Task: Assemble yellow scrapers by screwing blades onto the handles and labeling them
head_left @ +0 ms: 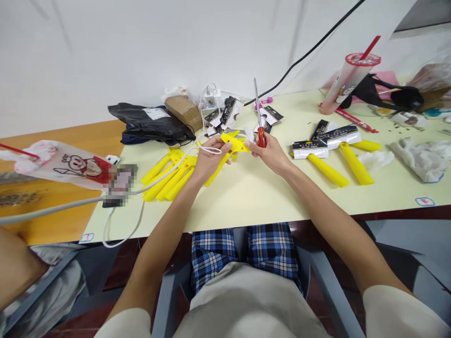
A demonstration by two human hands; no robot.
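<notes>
Forearms [327, 211] inward, right hand [266, 152] gripping screwdriver [261, 137], left hand [211, 157] seemingly curled round white cable [158, 177]

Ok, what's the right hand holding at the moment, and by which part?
A red-handled screwdriver, held by its handle in the right hand, with the metal shaft pointing up.

Your right hand [265, 152] grips a red-handled screwdriver [261, 137] upright, shaft pointing up. Your left hand [211, 159], crossed by a loop of white cable [210, 150], sits just beside a yellow plastic piece [234, 143], above the cream counter [253, 202].
</notes>
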